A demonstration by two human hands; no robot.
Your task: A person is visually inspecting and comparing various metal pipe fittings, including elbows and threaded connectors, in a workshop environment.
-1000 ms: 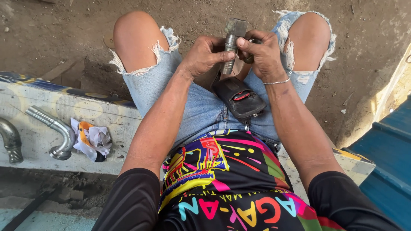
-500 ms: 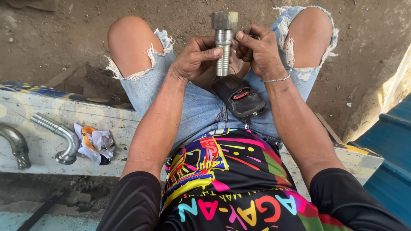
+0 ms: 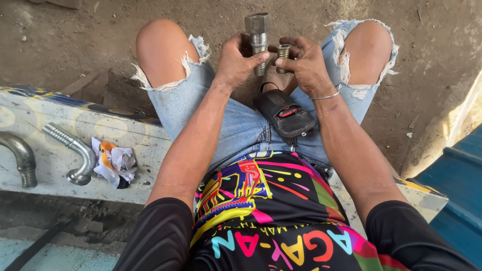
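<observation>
My left hand (image 3: pixel 236 62) grips a grey metal hose fitting (image 3: pixel 258 35) upright between my knees, its hexagonal nut end on top. My right hand (image 3: pixel 304 62) pinches a small brass-coloured metal sleeve (image 3: pixel 283 51) just to the right of the fitting, apart from it. A silver bracelet sits on my right wrist. A black pouch (image 3: pixel 286 116) lies on my lap just below both hands.
I sit on a worn painted bench (image 3: pixel 40 135) over a dirt floor. On the bench to my left lie a bent metal pipe fitting (image 3: pixel 75 153), a crumpled white and orange rag (image 3: pixel 113 163) and another curved pipe (image 3: pixel 20 158). A blue panel (image 3: pixel 457 195) stands at right.
The two hands have drawn apart: the sleeve now sits in my right hand, separate from the fitting, which my left hand has raised upright.
</observation>
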